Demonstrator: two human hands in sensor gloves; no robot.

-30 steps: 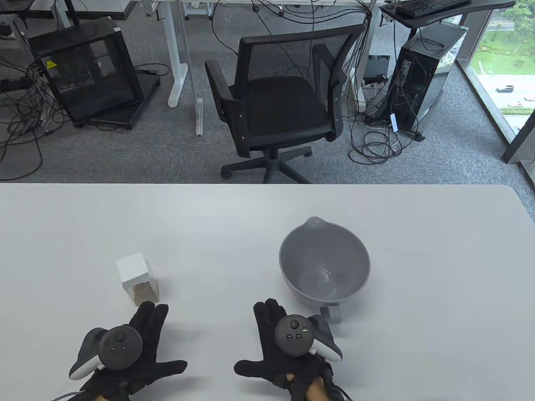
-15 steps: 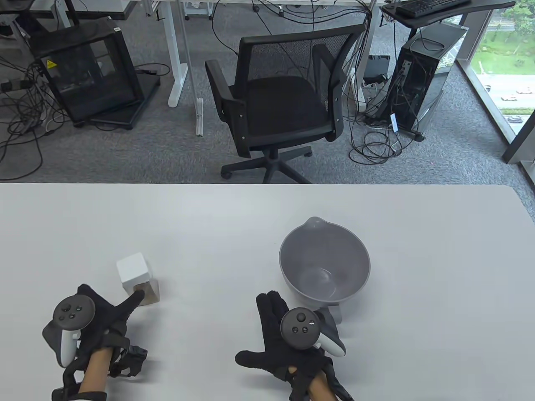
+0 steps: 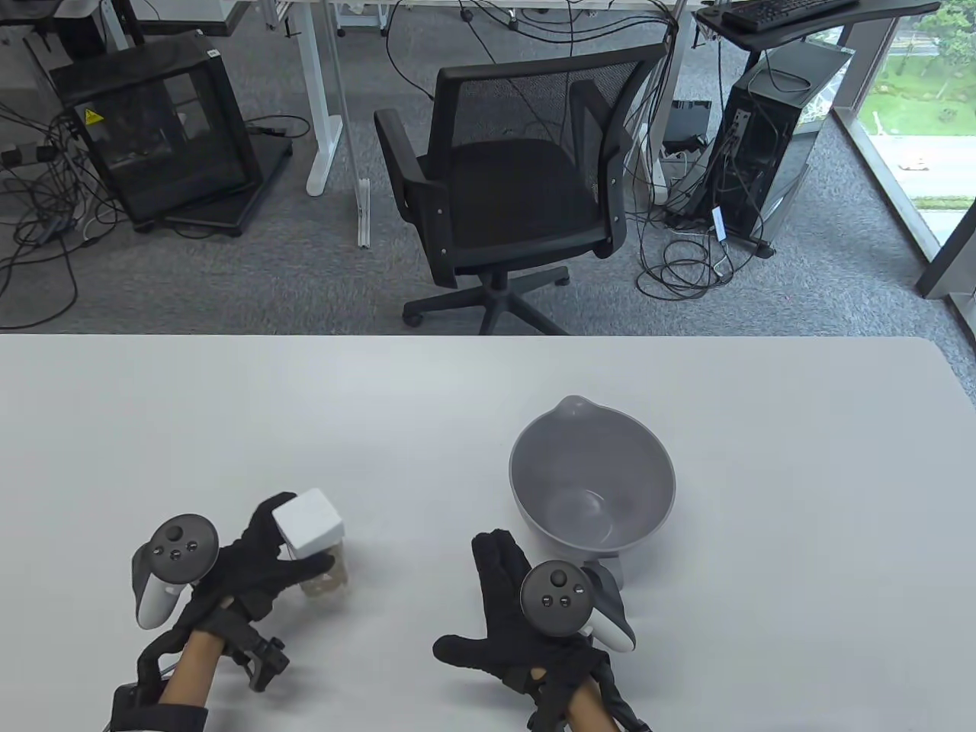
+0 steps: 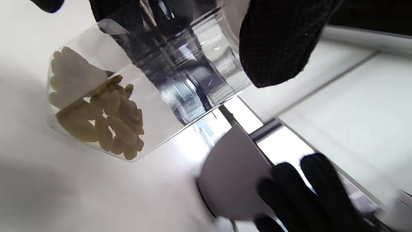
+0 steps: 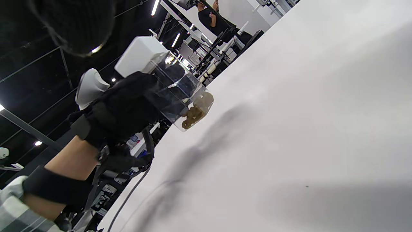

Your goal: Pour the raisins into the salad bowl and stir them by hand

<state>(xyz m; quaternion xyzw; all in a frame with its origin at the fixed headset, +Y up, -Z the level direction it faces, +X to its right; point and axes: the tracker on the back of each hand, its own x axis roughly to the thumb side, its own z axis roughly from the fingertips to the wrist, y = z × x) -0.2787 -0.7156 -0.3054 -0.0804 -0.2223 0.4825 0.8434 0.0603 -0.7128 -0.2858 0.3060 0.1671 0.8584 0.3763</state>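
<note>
Table view: right hand between jar, bowl.

bare table between jar, bowl

— Where is the left hand?
— Low on the left, gloved in black, its fingers and thumb curled as a grip; the wrist is turned so the tracker on its back sits out to the left side. The bare forearm runs in from the bottom edge with a strap about it.

— And the right hand?
— Palm down, fingers straight and close together pointing away from the person, thumb spread out to the left. It grasps nothing. Its tracker faces up.
</note>
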